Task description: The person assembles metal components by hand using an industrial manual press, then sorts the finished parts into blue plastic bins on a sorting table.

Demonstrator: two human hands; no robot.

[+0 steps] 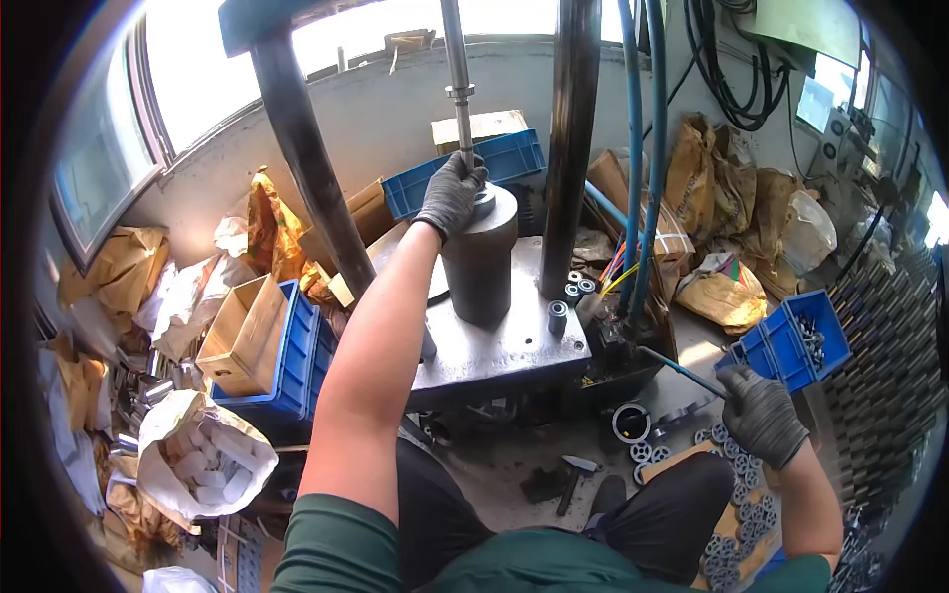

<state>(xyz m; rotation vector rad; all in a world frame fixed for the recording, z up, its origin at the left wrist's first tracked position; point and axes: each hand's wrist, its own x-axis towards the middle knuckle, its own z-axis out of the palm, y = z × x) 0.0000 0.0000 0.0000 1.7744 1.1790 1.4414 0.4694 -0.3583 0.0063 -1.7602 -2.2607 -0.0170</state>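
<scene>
My left hand (453, 198), in a dark grey glove, closes around the lower end of an upright metal rod (458, 69). It is just above a thick steel cylinder (481, 282) with a ring-shaped part (483, 203) at its top; the fingers partly hide where rod and ring meet. The cylinder stands on the press's flat metal plate (455, 358), between two dark columns. At the lower right my right hand (761, 415), also gloved, is wrapped round the end of a thin lever (682, 371) coming from the machine's right side.
Several small bushings (558, 314) stand at the plate's right corner, near blue hoses (634, 158). A blue bin (791, 341) of metal parts is at right, above rows of spoked metal wheels (751, 514). A hammer (573, 482) lies on the floor; a blue crate (287, 371) stands left.
</scene>
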